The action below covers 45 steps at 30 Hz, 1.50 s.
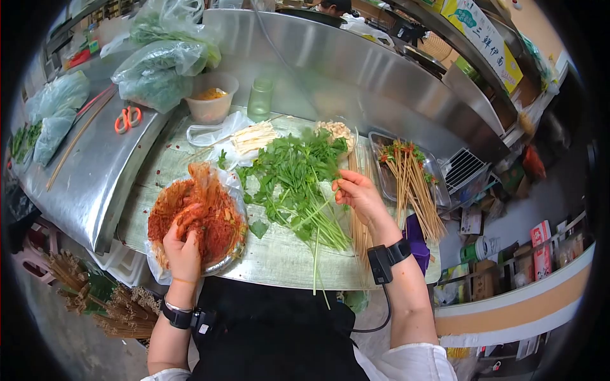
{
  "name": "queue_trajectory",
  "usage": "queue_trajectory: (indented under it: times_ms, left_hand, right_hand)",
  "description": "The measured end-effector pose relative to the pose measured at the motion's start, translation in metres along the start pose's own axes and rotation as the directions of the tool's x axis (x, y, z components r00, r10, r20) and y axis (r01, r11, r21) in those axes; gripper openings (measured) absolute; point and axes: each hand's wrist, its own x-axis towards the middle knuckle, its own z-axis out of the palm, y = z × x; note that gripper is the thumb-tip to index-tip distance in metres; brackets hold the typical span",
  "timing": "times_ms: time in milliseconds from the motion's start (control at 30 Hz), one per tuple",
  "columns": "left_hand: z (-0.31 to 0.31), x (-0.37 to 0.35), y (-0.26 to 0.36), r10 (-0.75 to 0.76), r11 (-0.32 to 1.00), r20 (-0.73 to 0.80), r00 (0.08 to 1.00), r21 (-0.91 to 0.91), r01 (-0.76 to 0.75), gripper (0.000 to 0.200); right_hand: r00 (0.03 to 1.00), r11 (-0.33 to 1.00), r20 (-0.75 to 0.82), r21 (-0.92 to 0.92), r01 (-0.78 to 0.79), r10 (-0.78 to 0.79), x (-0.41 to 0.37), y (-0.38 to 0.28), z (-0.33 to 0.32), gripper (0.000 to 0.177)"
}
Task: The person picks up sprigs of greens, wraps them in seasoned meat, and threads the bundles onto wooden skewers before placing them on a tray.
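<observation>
My left hand [183, 251] reaches into a bowl lined with a clear plastic bag [236, 184], its reddened fingers closed around some chili-coated cabbage [204, 184]. More of the same red leaves fill the bowl. Over the table, the fingertips of my right hand [359, 197] are pinched on a thin green herb stem [329, 202]. Just left of that hand lies a loose heap of leafy green herbs [286, 165], stems pointing toward me. Bare wooden skewers [361, 222] lie beneath my right wrist.
A clear tray [381, 143] at right holds filled skewers [406, 184]. Enoki mushrooms [254, 136], a plastic tub [211, 105] and a green glass [259, 101] stand farther back. Orange scissors [128, 120] and bagged greens [155, 73] rest on the metal ledge at left.
</observation>
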Motion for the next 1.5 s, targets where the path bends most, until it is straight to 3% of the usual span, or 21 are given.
queue_trajectory:
  times_ms: [67, 133, 267, 400, 433, 467, 533, 600, 667, 767, 900, 933, 967, 1067, 1167, 1233, 1267, 1333, 1400, 1467, 1500]
  left_hand:
    - [0.000, 0.000, -0.002, -0.005, 1.000, -0.003, 1.000, -0.022, 0.005, 0.036]
    - [0.001, 0.001, -0.004, -0.011, 0.999, -0.008, 1.000, -0.043, 0.011, 0.035]
    - [0.000, 0.001, -0.006, -0.007, 0.999, -0.005, 1.000, -0.037, 0.007, 0.035]
    - [0.003, 0.000, 0.007, 0.013, 0.999, 0.043, 0.999, 0.044, -0.015, 0.034]
    - [0.006, 0.002, 0.013, 0.076, 0.992, 0.064, 0.995, 0.093, -0.082, 0.032]
    - [0.011, 0.005, 0.030, 0.217, 0.925, 0.154, 0.964, 0.285, -0.254, 0.030]
    - [0.028, 0.004, 0.054, 0.204, 0.921, 0.258, 0.944, 0.276, -0.275, 0.028]
    - [0.046, 0.004, 0.070, 0.140, 0.933, 0.463, 0.875, 0.233, -0.273, 0.025]
    - [0.064, -0.003, 0.080, 0.070, 0.925, 0.529, 0.846, 0.284, -0.254, 0.024]
    - [0.075, -0.007, 0.062, 0.166, 0.831, 0.567, 0.807, 0.360, -0.424, 0.018]
    - [0.071, -0.011, 0.058, 0.252, 0.813, 0.527, 0.812, 0.339, -0.473, 0.019]
    - [0.069, -0.013, 0.060, -0.005, 0.987, 0.459, 0.888, 0.143, -0.069, 0.018]
    - [0.066, -0.014, 0.062, -0.279, 0.933, 0.452, 0.847, -0.083, 0.351, 0.018]
    - [0.062, -0.014, 0.050, -0.243, 0.926, 0.452, 0.858, -0.155, 0.343, 0.017]
    - [0.052, -0.012, 0.052, -0.288, 0.881, 0.438, 0.852, -0.229, 0.415, 0.021]
    - [0.042, -0.008, 0.046, -0.286, 0.879, 0.409, 0.866, -0.249, 0.408, 0.022]
    - [0.040, -0.007, 0.045, -0.286, 0.872, 0.370, 0.884, -0.283, 0.400, 0.024]
    - [0.040, -0.008, 0.051, -0.319, 0.850, 0.322, 0.891, -0.319, 0.420, 0.025]
    - [0.042, -0.010, 0.050, -0.282, 0.908, 0.237, 0.930, -0.247, 0.338, 0.024]
    - [0.044, -0.015, 0.055, -0.231, 0.934, 0.235, 0.944, -0.217, 0.283, 0.022]
    - [0.045, -0.017, 0.060, -0.241, 0.927, 0.258, 0.936, -0.225, 0.300, 0.022]
  right_hand:
    - [1.000, 1.000, -0.014, -0.024, 0.001, -0.001, -0.001, 0.003, -0.003, 0.026]
    - [0.991, 0.987, 0.130, -0.163, 0.002, 0.020, -0.003, 0.001, -0.006, 0.021]
    - [0.987, 0.964, 0.155, -0.266, 0.016, 0.026, -0.023, -0.016, 0.008, 0.017]
    - [0.958, 0.930, 0.284, -0.340, 0.138, -0.039, -0.039, -0.032, 0.021, 0.015]
    - [0.956, 0.914, 0.290, -0.377, 0.151, -0.038, -0.045, -0.038, 0.027, 0.013]
    - [0.954, 0.895, 0.298, -0.414, 0.165, -0.038, -0.049, -0.043, 0.033, 0.011]
    - [0.938, 0.893, 0.340, -0.401, 0.205, -0.063, -0.055, -0.048, 0.044, 0.010]
    - [0.916, 0.888, 0.391, -0.384, 0.253, -0.092, -0.060, -0.051, 0.059, 0.009]
    - [0.897, 0.864, 0.416, -0.386, 0.323, -0.149, -0.066, -0.050, 0.075, 0.009]
    - [0.879, 0.892, 0.435, -0.292, 0.344, -0.197, -0.071, -0.036, 0.088, 0.012]
    - [0.897, 0.939, 0.354, -0.121, 0.323, -0.263, -0.073, -0.019, 0.093, 0.012]
    - [0.903, 0.938, 0.306, -0.073, 0.338, -0.301, -0.072, -0.012, 0.092, 0.012]
    - [0.902, 0.938, 0.306, -0.068, 0.339, -0.304, -0.073, -0.008, 0.094, 0.012]
    - [0.929, 0.966, 0.291, -0.052, 0.253, -0.228, -0.075, 0.001, 0.102, 0.011]
    - [0.891, 0.903, 0.348, -0.206, 0.376, -0.292, -0.072, -0.002, 0.104, 0.009]
    - [0.795, 0.778, 0.184, -0.168, 0.605, -0.578, -0.064, -0.008, 0.096, 0.008]
    - [0.793, 0.778, 0.176, -0.163, 0.607, -0.583, -0.066, -0.015, 0.093, 0.008]
    - [0.752, 0.648, 0.234, -0.393, 0.653, -0.616, -0.078, -0.037, 0.087, 0.007]
    - [0.764, 0.646, 0.286, -0.410, 0.643, -0.579, -0.087, -0.035, 0.096, 0.014]
    - [0.595, 0.282, 0.465, -0.579, 0.765, -0.656, -0.089, -0.026, 0.107, 0.025]
    - [0.588, 0.227, 0.496, -0.609, 0.760, -0.639, -0.089, -0.022, 0.110, 0.028]
